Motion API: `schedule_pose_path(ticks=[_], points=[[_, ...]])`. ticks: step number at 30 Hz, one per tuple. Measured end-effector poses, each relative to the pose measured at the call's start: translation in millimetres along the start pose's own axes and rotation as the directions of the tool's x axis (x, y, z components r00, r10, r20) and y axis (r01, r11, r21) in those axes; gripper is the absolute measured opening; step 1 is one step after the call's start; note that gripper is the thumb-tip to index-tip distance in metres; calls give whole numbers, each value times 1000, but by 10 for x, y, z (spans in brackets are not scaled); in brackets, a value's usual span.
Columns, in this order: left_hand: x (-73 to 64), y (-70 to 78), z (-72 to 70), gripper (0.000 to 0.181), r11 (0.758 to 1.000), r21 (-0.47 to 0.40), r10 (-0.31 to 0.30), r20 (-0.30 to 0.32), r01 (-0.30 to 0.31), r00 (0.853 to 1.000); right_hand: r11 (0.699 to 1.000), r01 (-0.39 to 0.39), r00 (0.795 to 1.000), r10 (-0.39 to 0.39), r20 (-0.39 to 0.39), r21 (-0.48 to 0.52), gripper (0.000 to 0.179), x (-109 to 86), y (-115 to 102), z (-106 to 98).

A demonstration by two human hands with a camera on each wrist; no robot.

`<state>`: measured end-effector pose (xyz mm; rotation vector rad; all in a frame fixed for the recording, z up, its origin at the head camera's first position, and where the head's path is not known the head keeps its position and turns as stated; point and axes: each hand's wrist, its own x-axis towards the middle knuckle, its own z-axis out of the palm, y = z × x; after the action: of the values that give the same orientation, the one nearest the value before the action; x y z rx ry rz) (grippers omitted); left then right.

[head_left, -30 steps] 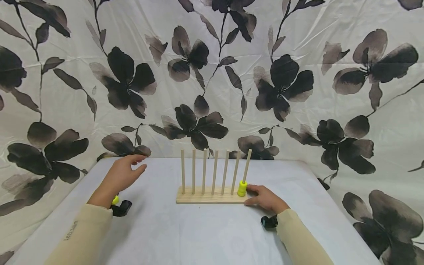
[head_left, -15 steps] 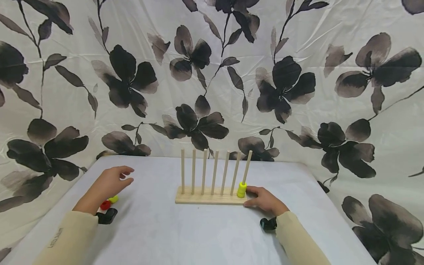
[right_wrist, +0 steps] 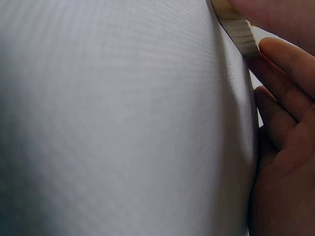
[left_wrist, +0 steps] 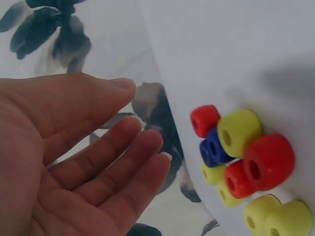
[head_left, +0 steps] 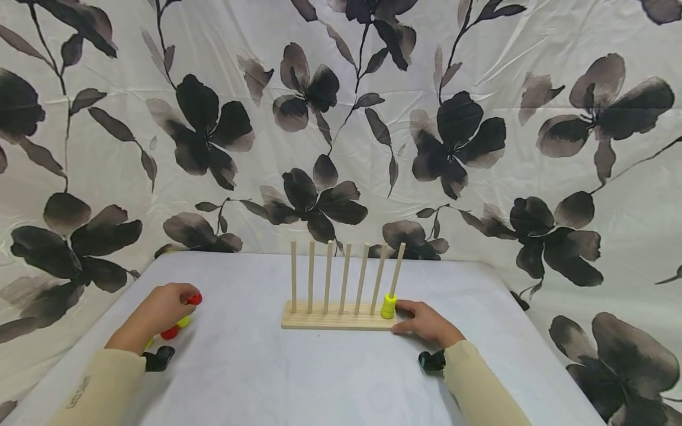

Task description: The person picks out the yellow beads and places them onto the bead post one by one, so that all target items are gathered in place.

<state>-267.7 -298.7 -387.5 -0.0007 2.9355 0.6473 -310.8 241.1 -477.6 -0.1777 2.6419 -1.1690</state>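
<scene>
A wooden peg stand (head_left: 341, 324) with several upright pegs stands on the table. Yellow beads (head_left: 389, 306) sit low on its rightmost peg. My right hand (head_left: 428, 324) pinches the stand's right end, thumb at the front and fingers behind; the right wrist view shows the base's end (right_wrist: 243, 39) between thumb and fingers. At the table's left, my left hand (head_left: 154, 313) is above loose beads, with a red bead (head_left: 195, 299) showing at its fingertips. In the left wrist view, that hand (left_wrist: 83, 162) has relaxed fingers and nothing visible between them, beside red, yellow and blue beads (left_wrist: 241, 135).
The stand is on a white-covered table (head_left: 298, 378). Behind it hangs a floral cloth (head_left: 367, 136). Another red bead (head_left: 169, 333) and a yellow bead (head_left: 183, 321) lie by the left wrist. Black cameras (head_left: 160, 358) are strapped to both wrists.
My left hand has moved left and down toward the table, and a red bead now shows at its fingertips. More loose beads are uncovered. The right hand and the stand have stayed put.
</scene>
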Motion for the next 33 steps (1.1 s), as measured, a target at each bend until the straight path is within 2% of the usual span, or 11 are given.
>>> schedule_pose_path(ticks=[5,14,22,33], points=[[37,-43,64,45,999,30,-10,12,10,1000,1000,0,1000,0,-1,-3,77,-11,10,-3],[65,-167,199,41,996,69,-67,58,63,996,1000,31,1000,-31,-2,2,75,-4,21,-2],[77,-202,270,35,995,77,-69,38,66,997,1000,23,1000,-23,-1,-18,77,7,13,-13],[103,-231,308,35,991,86,-104,28,101,994,1000,7,1000,-7,2,-14,76,-16,-22,-40]])
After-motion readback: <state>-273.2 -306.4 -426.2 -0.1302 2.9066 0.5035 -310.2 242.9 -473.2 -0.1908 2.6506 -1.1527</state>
